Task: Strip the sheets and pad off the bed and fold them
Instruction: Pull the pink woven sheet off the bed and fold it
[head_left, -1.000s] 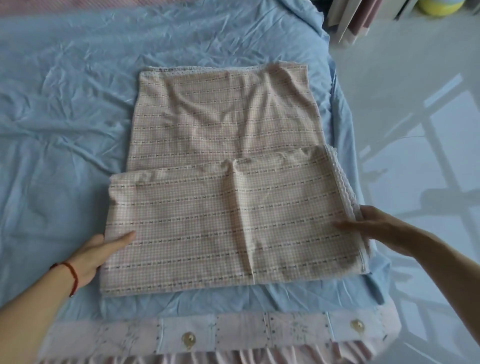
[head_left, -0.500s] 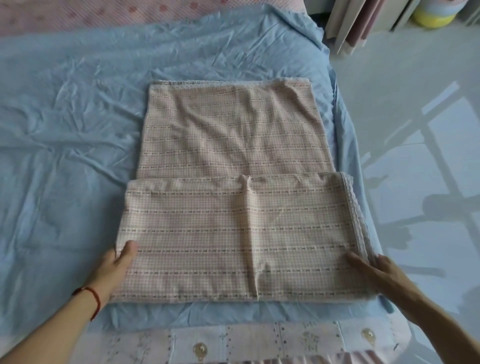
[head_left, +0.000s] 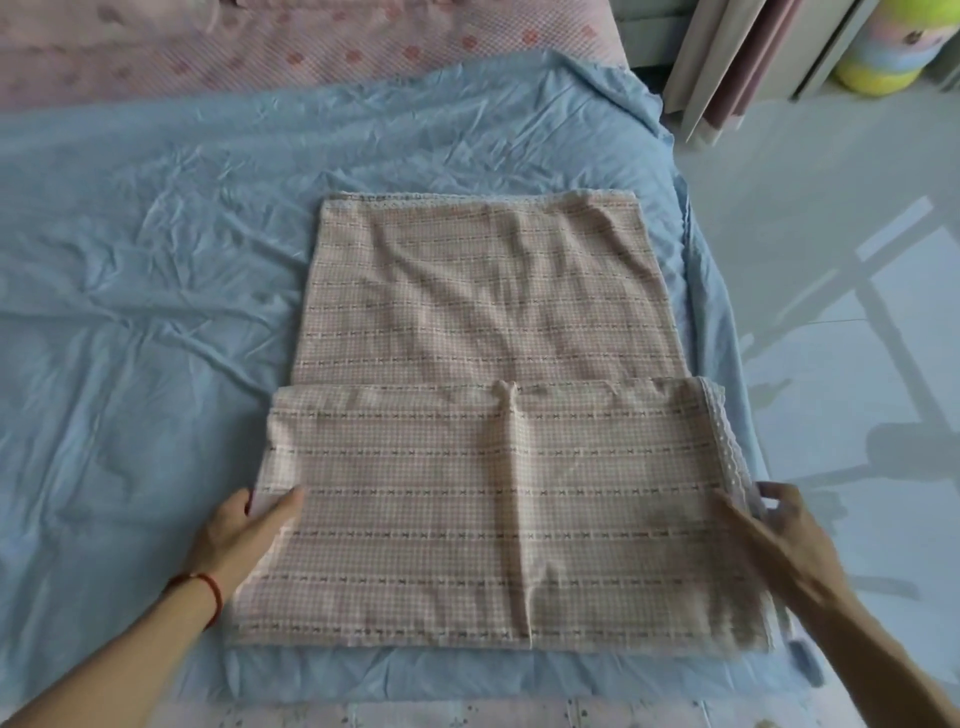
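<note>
A pink checked sheet with a lace edge lies partly folded on the wrinkled blue sheet that covers the bed. Its near part is doubled over into a thicker band. My left hand pinches the band's left edge, thumb on top and fingers under the cloth. My right hand grips the lace-trimmed right edge the same way, and looks blurred. A pink dotted pad or cover shows at the head of the bed, beyond the blue sheet.
A floral pink bed skirt runs along the near edge of the bed. Pale tiled floor lies to the right. Curtains and a yellow-green round cushion stand at the top right.
Both hands went from resting flat at the band's sides to gripping its side edges lower down. The camera tilted up, so more of the bed's head shows.
</note>
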